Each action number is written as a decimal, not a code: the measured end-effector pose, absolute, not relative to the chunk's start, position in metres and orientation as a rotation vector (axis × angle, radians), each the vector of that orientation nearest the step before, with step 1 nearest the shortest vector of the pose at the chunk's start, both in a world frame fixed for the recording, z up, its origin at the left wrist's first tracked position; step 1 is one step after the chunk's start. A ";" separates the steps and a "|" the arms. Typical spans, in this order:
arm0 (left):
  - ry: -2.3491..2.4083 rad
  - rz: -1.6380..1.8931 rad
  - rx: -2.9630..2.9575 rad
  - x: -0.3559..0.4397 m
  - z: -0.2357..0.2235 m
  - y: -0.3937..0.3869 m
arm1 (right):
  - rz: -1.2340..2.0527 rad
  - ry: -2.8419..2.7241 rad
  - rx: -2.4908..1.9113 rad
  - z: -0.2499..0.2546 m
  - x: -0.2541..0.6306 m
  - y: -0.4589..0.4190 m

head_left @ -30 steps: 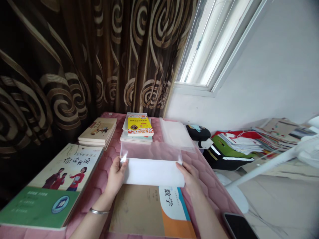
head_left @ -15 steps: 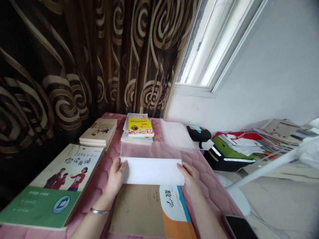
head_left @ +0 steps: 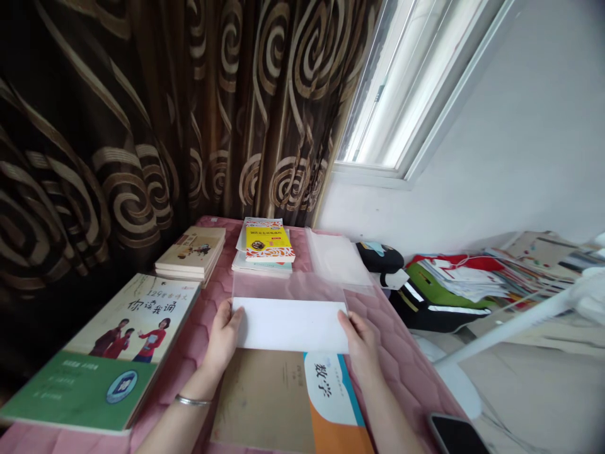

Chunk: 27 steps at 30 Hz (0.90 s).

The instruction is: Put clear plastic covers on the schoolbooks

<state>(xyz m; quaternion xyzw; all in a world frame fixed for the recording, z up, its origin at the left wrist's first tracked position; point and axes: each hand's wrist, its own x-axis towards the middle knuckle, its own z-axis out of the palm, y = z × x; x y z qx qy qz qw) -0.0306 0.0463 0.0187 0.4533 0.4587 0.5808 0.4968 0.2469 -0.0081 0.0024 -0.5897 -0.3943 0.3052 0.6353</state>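
Observation:
A textbook (head_left: 283, 403) with a brown, white, blue and orange cover lies on the pink quilted table (head_left: 406, 359) in front of me. Across its far end lies a clear plastic book cover (head_left: 288, 287) with a white flap (head_left: 290, 325). My left hand (head_left: 223, 337) grips the flap's left edge. My right hand (head_left: 362, 340) grips its right edge. A thin bracelet (head_left: 191, 400) circles my left wrist.
A large green-and-white book (head_left: 104, 359) lies at the left. Behind it sits a beige stack of books (head_left: 191, 251), and a yellow book (head_left: 267, 243) tops another stack. More clear covers (head_left: 338, 260) lie at the back right. A phone (head_left: 456, 434) lies at the front right. A patterned curtain (head_left: 142, 113) hangs behind.
The white flap has been pressed flatter and lower onto the textbook; both hands keep their places at its edges. The camera has drifted slightly.

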 end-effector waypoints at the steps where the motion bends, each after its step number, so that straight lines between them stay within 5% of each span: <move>1: 1.114 1.410 1.106 -0.030 0.018 0.047 | 0.689 -0.901 -1.335 0.003 0.246 -0.009; 27: 1.136 1.406 1.153 -0.030 0.022 0.043 | 0.594 -0.931 -1.423 0.003 0.241 -0.007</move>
